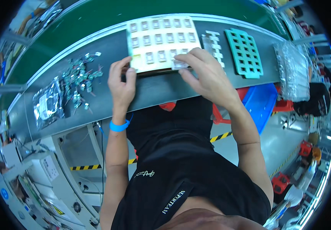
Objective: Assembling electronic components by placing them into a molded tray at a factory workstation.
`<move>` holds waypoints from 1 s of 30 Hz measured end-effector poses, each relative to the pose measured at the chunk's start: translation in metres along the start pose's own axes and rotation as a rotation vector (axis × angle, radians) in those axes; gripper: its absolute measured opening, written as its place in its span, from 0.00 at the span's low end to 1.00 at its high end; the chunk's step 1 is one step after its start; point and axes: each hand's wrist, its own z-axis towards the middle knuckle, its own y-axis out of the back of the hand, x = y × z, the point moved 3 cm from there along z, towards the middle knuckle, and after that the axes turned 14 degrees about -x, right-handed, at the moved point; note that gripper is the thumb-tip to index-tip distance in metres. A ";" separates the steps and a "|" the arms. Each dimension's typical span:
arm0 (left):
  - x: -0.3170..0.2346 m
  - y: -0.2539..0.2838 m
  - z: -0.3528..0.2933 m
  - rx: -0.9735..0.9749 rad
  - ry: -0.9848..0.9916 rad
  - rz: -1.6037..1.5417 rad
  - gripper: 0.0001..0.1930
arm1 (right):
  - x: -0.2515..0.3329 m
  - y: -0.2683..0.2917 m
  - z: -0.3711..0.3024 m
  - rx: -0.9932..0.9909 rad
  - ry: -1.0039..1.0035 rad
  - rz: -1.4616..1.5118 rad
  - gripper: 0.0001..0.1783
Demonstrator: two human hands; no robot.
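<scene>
The dark surface (150,92) spreads beyond both hands. On it, between them, lies a cream tray (154,48), its slots holding rows of small clear rectangular pieces. Well right of the right hand (208,74) is a stack of clear plastic trays (294,73); nearer that hand, a teal tray (253,75) with square openings. Left of the left hand (121,81) sit a shiny bag and loose small green boards. The left hand, thumb and fingers apart, is at the cream tray's near-left corner; the right pinches a clear piece (179,65) over its near edge.
</scene>
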 end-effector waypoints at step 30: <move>0.007 -0.001 -0.007 0.074 0.039 -0.064 0.23 | -0.078 0.005 -0.062 -0.155 -0.580 -0.316 0.44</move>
